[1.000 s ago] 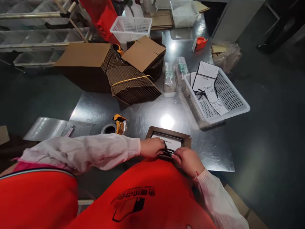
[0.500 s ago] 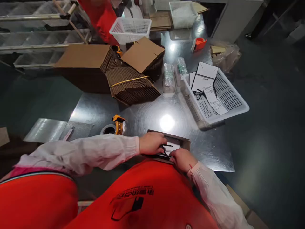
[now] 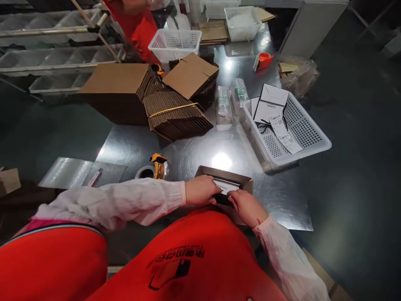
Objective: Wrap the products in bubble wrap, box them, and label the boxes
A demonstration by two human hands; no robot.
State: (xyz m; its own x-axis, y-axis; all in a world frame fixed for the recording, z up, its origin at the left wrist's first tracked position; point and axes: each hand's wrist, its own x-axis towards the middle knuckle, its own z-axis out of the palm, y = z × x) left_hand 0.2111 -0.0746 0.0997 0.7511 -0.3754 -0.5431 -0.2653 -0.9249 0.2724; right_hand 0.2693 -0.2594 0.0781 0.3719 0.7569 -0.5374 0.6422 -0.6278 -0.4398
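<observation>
An open cardboard box [image 3: 247,184] stands on the metal table close to my body. Inside it lies a white paper bag [image 3: 226,186] with black CHANEL lettering, partly covered by my fingers. My left hand [image 3: 202,190] reaches over the box's left side, fingers closed at the bag's near edge. From the right, my right hand [image 3: 247,205] grips that same edge with bent fingers. Something dark shows below the bag between the hands; I cannot make out what it is.
A white basket [image 3: 313,144] with similar bags and printed labels [image 3: 285,133] stands right. Flattened cartons [image 3: 178,113] are stacked back left. A tape dispenser [image 3: 159,165] lies left; bubble-wrapped packs [image 3: 224,104] stand behind. Across the table is a person in red [image 3: 138,31].
The black cords that my fingers held over the bag no longer show on top. The bag's lettering is now visible, and the box's far wall stands higher in view.
</observation>
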